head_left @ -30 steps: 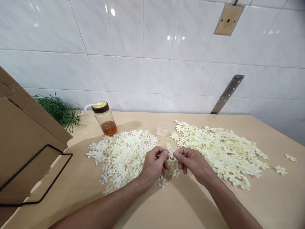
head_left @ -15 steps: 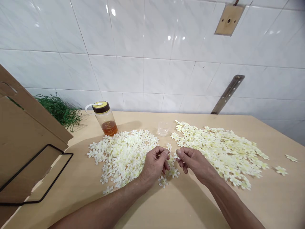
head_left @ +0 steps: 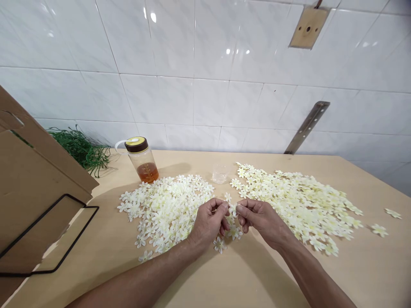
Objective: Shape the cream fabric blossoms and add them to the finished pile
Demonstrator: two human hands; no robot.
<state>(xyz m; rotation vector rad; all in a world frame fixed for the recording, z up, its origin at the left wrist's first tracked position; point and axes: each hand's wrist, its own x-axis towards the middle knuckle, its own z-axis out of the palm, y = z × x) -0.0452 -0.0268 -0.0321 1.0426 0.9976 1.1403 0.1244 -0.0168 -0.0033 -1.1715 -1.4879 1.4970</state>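
My left hand (head_left: pixel 212 220) is closed in a pinch at the right edge of a heap of white artificial flower heads (head_left: pixel 170 209). What its fingertips hold, if anything, is too small to make out. Close beside it, my right hand (head_left: pixel 258 218) is pinched too, thumb against forefinger. A small white artificial flower (head_left: pixel 233 209) shows at its fingertips, in the narrow gap between both hands. A few loose flowers (head_left: pixel 219 244) lie below and behind my left fingers. To the right spreads a second heap of yellowish-white flower heads (head_left: pixel 298 201).
A small clear cup (head_left: pixel 219 174) stands behind my hands. At the back left is a bottle (head_left: pixel 143 162) of amber liquid, near a green stringy bundle (head_left: pixel 80 149). A cardboard box (head_left: pixel 38 184) and black wire frame (head_left: pixel 64 256) occupy the left side. A tiled wall (head_left: pixel 205 102) rises behind.
My right hand has shifted slightly left, bringing its fingertips closer to my left hand. The left hand is nearly still, and the flower heaps look the same.
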